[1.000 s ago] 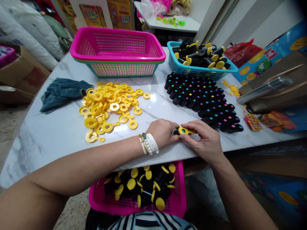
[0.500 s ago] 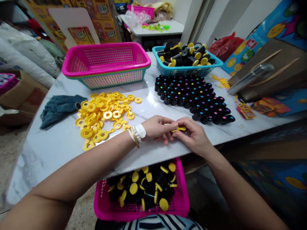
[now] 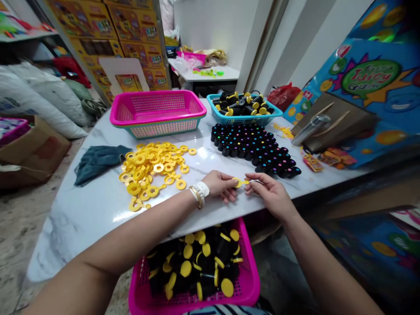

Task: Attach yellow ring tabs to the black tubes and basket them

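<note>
In the head view, the person's left hand pinches a yellow piece between thumb and fingers over the near part of a white marbled table. The right hand faces it with thumb and forefinger close together at the piece's narrow end; the detail is too small to say whether they grip it or only touch it. Bracelets circle the left wrist.

To the left of the hands lies a loose heap of yellow rings, several with a small round tab, and beside it a crumpled dark cloth. Beyond the hands, to the right, black cylinders with coloured dots on top stand upright in close rows. Behind them a blue basket holds black and yellow parts, near a red bag. Farther left, a pink basket sits nested in a teal basket.

Below the table's near edge, a second pink basket holds a jumble of black containers with yellow caps. At the right, a metallic cylinder leans by a brown paper bag.
</note>
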Demonstrator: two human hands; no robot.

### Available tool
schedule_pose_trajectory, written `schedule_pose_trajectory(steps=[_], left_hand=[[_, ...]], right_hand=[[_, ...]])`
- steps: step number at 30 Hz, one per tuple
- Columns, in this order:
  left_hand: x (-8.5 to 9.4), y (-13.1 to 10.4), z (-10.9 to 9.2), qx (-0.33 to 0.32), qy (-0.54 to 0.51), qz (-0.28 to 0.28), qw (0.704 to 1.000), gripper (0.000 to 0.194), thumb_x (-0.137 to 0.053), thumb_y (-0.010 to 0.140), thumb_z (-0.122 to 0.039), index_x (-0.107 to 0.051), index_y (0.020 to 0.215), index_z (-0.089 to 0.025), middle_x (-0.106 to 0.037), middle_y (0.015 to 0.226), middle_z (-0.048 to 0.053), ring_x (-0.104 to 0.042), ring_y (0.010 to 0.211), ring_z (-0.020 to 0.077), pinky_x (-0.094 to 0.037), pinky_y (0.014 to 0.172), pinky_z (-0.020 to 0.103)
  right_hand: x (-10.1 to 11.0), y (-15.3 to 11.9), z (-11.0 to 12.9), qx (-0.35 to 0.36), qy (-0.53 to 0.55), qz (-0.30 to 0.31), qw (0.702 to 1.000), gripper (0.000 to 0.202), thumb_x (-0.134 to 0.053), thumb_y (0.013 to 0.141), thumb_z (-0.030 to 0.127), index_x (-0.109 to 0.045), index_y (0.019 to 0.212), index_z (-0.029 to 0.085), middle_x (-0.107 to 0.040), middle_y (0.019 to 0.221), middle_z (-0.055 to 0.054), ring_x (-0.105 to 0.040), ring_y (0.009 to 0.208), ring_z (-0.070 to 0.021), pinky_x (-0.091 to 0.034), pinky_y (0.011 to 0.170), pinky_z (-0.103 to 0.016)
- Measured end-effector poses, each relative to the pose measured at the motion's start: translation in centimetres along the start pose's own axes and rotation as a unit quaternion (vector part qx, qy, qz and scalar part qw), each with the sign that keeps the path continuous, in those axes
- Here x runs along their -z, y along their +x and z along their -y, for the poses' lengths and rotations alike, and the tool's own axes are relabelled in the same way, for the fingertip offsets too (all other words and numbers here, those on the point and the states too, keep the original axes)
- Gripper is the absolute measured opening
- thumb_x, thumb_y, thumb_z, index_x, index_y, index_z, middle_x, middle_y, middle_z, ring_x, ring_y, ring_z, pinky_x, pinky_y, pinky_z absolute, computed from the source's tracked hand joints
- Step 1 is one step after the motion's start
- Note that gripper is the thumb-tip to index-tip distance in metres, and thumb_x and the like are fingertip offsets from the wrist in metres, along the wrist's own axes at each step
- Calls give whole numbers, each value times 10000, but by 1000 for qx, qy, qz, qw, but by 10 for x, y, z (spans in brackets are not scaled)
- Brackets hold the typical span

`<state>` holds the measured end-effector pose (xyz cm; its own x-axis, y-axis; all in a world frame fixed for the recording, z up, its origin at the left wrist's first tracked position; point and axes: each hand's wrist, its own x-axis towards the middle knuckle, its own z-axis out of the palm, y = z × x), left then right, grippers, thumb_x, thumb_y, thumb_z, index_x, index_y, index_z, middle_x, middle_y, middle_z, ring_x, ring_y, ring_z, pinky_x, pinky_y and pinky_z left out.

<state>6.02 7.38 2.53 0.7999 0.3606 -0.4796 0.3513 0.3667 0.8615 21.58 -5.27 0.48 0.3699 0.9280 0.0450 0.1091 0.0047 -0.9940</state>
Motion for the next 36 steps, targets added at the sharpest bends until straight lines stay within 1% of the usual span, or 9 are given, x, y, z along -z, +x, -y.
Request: schedule_pose_trajectory(steps=[8, 11, 14, 18, 23, 26, 29, 33, 36], left_hand=[[-3, -3, 6, -36, 57, -10, 998, 399, -768, 700, -229, -668, 1073, -131, -708, 746, 54, -677, 645, 145, -541, 530, 214], [-5, -1, 9, -71, 144, -30, 987, 314, -669, 772, -229, -682, 1076, -152, -689, 692, 31, -643, 569, 122, -490, 493, 192], [-5, -1, 9, -129, 281, -72, 948, 273, -637, 785, -287, -721, 1025, -189, -634, 580, -16, -568, 479, 104, -438, 508, 206], [-3, 0, 7, -210, 413, -125, 877, 265, -667, 755, -347, -754, 971, -220, -632, 592, -19, -562, 564, 127, -411, 616, 235], [-9, 1, 10, -196, 462, -117, 857, 258, -660, 772, -400, -748, 913, -204, -693, 719, 23, -612, 653, 165, -396, 612, 241], [-6, -14, 7, -177, 498, -113, 842, 400, -695, 748, -407, -689, 1066, -165, -701, 774, 42, -631, 696, 180, -414, 608, 238], [10, -48, 3, -155, 563, -196, 788, 745, -722, 731, -425, -464, 1355, -110, -690, 847, 70, -635, 765, 211, -449, 649, 266], [46, -96, 11, -119, 667, -298, 672, 470, -644, 810, -413, -582, 1193, -148, -626, 1028, 119, -607, 870, 247, -475, 726, 333], [63, -111, 26, -108, 678, -284, 670, 271, -598, 850, -370, -646, 1008, -155, -595, 991, 107, -588, 870, 227, -486, 745, 331]], right_hand=[[6, 21, 9, -95, 105, 31, 989, 313, -824, 662, 308, -703, 907, 157, -682, 756, -23, -638, 591, -101, -558, 568, -218], [2, 34, 15, -137, 105, 101, 980, 320, -823, 665, 309, -685, 905, 149, -568, 532, 46, -481, 403, -47, -385, 353, -137], [-2, 47, 21, -194, 70, 192, 960, 350, -809, 692, 318, -636, 952, 160, -487, 497, 95, -301, 328, -7, -178, 284, -124], [-4, 52, 24, -220, 20, 220, 950, 344, -780, 728, 366, -556, 931, 201, -467, 543, 115, -296, 322, -5, -198, 290, -128], [-7, 36, 17, -154, -21, 216, 964, 420, -738, 753, 413, -548, 1072, 216, -600, 731, 48, -589, 501, -94, -505, 493, -228], [-11, 24, 11, -93, -62, 173, 979, 418, -739, 751, 380, -565, 1085, 198, -597, 678, 45, -567, 506, -98, -466, 502, -220], [-18, 1, 12, -15, -112, 107, 988, 297, -703, 785, 352, -590, 1009, 194, -528, 592, 61, -462, 455, -82, -364, 436, -203], [-32, -43, 16, 103, -185, 162, 964, 208, -706, 776, 256, -630, 959, 192, -572, 806, -9, -461, 550, -87, -381, 476, -214], [-46, -66, 11, 154, -179, 243, 941, 268, -712, 792, 253, -628, 1035, 177, -590, 910, -49, -487, 564, -84, -448, 528, -221]])
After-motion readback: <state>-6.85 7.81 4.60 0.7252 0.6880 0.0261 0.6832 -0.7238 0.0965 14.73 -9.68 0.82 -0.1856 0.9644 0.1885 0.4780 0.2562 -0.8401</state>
